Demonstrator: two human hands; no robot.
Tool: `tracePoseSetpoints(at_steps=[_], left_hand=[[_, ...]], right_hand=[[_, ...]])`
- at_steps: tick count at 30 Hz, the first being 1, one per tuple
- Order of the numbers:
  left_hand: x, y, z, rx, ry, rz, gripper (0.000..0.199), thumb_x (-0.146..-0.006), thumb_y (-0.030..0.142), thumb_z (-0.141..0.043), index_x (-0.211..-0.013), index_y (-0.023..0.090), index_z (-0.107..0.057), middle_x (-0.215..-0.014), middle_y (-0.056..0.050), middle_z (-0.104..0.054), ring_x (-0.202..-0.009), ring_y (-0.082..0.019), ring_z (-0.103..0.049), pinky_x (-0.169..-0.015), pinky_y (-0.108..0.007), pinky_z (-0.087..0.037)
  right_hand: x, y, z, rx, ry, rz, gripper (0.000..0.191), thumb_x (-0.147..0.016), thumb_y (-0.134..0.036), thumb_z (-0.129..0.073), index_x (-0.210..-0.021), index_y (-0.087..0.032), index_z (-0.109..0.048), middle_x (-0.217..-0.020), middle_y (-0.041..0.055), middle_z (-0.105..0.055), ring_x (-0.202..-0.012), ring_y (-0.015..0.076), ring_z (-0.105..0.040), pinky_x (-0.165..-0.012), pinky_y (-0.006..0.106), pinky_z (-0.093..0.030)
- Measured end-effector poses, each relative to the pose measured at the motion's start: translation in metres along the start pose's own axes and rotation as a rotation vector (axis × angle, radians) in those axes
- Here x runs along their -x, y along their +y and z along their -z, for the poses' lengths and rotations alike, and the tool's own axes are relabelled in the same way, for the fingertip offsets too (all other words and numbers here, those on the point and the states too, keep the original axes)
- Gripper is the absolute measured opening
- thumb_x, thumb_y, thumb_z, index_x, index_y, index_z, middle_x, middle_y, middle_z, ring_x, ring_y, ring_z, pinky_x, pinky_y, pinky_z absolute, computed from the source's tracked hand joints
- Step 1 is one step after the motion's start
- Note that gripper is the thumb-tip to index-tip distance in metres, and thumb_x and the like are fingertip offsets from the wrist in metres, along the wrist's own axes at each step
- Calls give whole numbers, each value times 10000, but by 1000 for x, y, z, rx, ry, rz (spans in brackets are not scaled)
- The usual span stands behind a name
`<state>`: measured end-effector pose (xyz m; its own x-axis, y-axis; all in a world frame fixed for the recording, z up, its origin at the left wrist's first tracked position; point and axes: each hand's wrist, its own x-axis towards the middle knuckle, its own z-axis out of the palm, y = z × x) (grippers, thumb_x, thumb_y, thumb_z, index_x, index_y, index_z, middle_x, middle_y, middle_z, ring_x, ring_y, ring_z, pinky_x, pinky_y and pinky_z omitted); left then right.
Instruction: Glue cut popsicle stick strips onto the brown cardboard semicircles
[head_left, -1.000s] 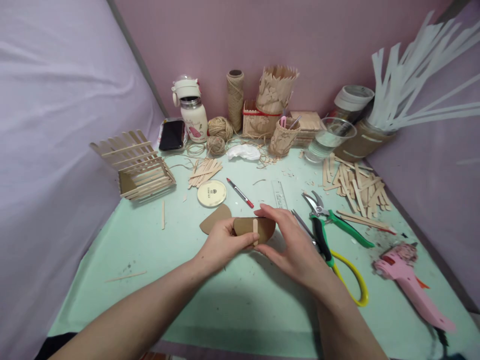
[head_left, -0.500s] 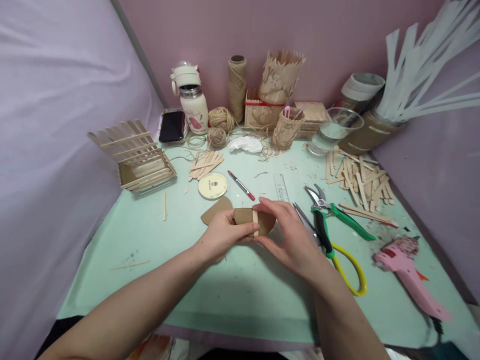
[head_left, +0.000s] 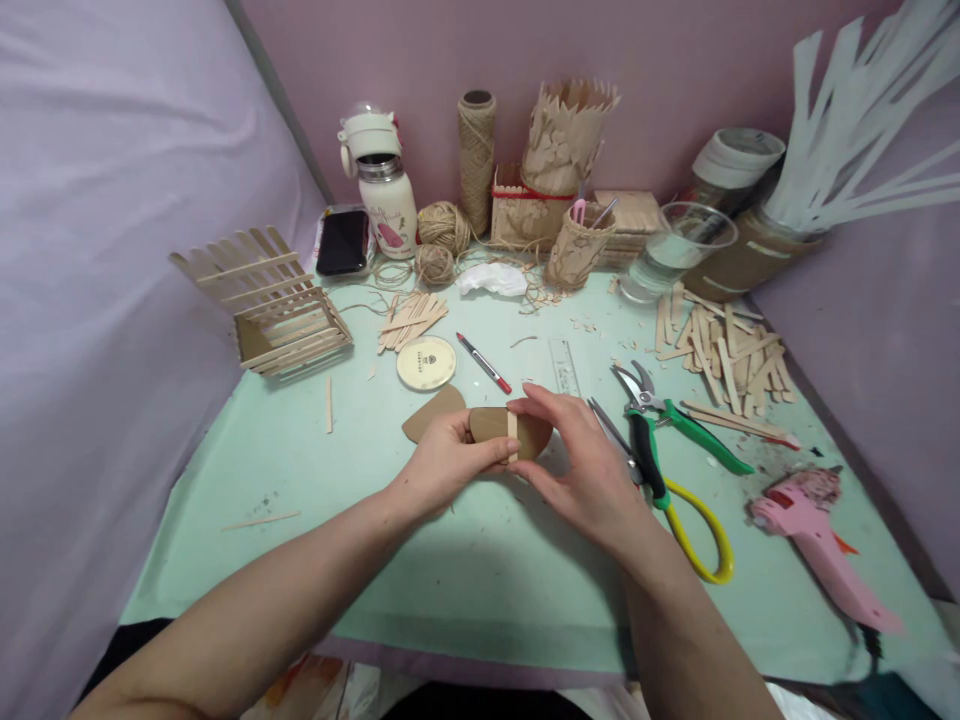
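Note:
Between my hands is a rounded piece of brown cardboard (head_left: 491,425), raised over the table, with a short pale wooden stick (head_left: 513,434) lying across it. My left hand (head_left: 450,455) grips the cardboard's left side, its thumb pressed on the stick's lower end. Curled round the right side, my right hand (head_left: 581,455) has its thumb and fingertips at the cardboard's lower and upper edges near the stick. A second cardboard piece (head_left: 431,415) with a curved edge lies on the table, just behind my left hand and partly covered by it.
Scissors (head_left: 652,460), green-handled pruning shears (head_left: 675,420) and a pink glue gun (head_left: 817,545) lie to the right. Craft sticks (head_left: 727,355) are heaped behind them. A round lid (head_left: 426,363), a red marker (head_left: 484,362) and a ruler (head_left: 564,368) lie ahead. At left stands a stick-built basket (head_left: 292,330).
The view has shifted slightly. Both hands keep their hold on the cardboard and the stick, with hardly any movement.

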<state>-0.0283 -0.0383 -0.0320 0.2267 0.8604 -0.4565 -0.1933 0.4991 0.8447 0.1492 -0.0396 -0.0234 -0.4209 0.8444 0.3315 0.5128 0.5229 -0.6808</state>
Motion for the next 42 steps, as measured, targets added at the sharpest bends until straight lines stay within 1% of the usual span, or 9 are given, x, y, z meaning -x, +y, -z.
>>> tracePoseSetpoints(at_steps=[5, 10, 17, 21, 25, 28, 34, 38, 42], left_hand=[[0, -1, 1, -72, 55, -15, 278, -668, 288, -811, -872, 127, -713, -787, -35, -708, -671, -130, -638, -641, -251, -525], [0, -1, 0, -81, 57, -21, 244, -677, 273, -802, -851, 127, -714, -782, -30, -704, -680, -124, -631, -644, -241, -519], [-1, -1, 0, -50, 52, -23, 238, -676, 266, -797, -850, 126, -715, -753, -19, -685, -658, -111, -613, -629, -229, -502], [0, -3, 1, -91, 60, -22, 243, -681, 276, -786, -852, 123, -706, -734, -17, -671, -628, -113, -593, -601, -234, -481], [0, -5, 2, -144, 65, -41, 232, -692, 292, -775, -837, 127, -700, -716, -12, -654, -628, -116, -578, -601, -240, -464], [0, -4, 2, -150, 73, -38, 239, -677, 298, -782, -828, 129, -706, -720, -18, -663, -628, -121, -583, -598, -241, -461], [0, 3, -1, -114, 77, -16, 270, -647, 303, -803, -832, 127, -714, -738, -29, -686, -620, -121, -599, -589, -238, -479], [-2, 1, 1, -44, 50, -8, 260, -652, 285, -816, -838, 132, -717, -765, -31, -700, -652, -118, -625, -625, -236, -511], [-3, -1, 3, -13, 23, -9, 306, -655, 305, -832, -884, 132, -727, -817, -47, -722, -698, -128, -655, -669, -250, -539]], right_hand=[[0, -1, -1, -7, -2, -3, 728, -869, -189, -651, -1483, -317, -281, -1322, 101, -586, -1215, 287, -521, -1005, 529, -468], [0, -1, -3, -16, -3, -5, 760, -861, -157, -654, -1490, -320, -260, -1278, 98, -606, -1190, 279, -528, -996, 527, -472], [1, 0, -3, -11, -3, 10, 756, -869, -168, -654, -1495, -311, -255, -1266, 96, -607, -1180, 269, -522, -989, 507, -483], [1, -1, -3, -21, -8, 0, 757, -870, -167, -645, -1497, -320, -248, -1245, 95, -608, -1165, 277, -532, -972, 518, -493], [1, -2, -4, -52, -10, 2, 759, -862, -133, -631, -1493, -318, -252, -1241, 96, -596, -1163, 271, -532, -966, 505, -501], [2, -2, -5, -64, -8, -1, 745, -869, -148, -631, -1490, -317, -256, -1240, 96, -591, -1164, 269, -531, -968, 506, -501], [2, -3, -5, -50, 9, -3, 726, -876, -171, -637, -1486, -310, -269, -1248, 100, -598, -1171, 279, -530, -966, 513, -505], [0, -2, -5, -19, 14, 31, 716, -868, -161, -651, -1472, -298, -292, -1251, 102, -604, -1165, 276, -522, -963, 500, -514], [0, -2, -5, 26, 5, 32, 720, -861, -158, -656, -1473, -287, -299, -1260, 118, -599, -1155, 290, -530, -953, 525, -519]])
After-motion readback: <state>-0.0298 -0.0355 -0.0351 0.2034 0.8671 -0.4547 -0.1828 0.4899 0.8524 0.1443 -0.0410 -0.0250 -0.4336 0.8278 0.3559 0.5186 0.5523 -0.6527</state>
